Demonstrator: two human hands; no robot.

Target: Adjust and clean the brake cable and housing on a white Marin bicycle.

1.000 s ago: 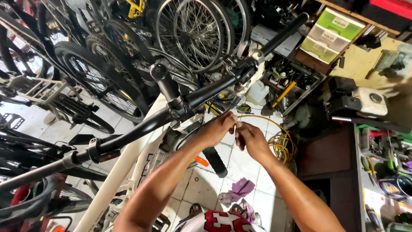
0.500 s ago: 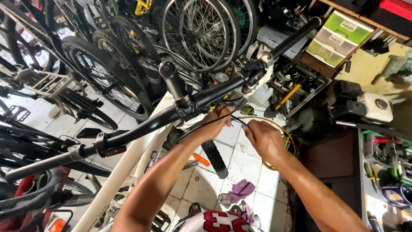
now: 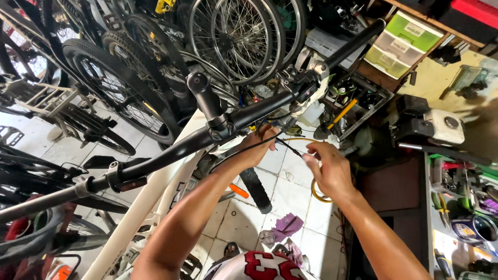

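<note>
Head view shows a black handlebar (image 3: 171, 148) running from near left to far right on a white bike frame (image 3: 150, 202). Just below its stem, the left hand (image 3: 257, 148) is closed around a thin black cable (image 3: 244, 150). To the right, the right hand (image 3: 327, 168) pinches the cable's other end between narrowed fingertips. The cable could kink or slip free, since both grips are light and the loop between them hangs slack.

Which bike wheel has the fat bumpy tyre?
The wheel on the left, behind the black handlebar. Its thick black tyre has knobbly tread; the wheels at the top middle show thin rims and shiny spokes.
</note>
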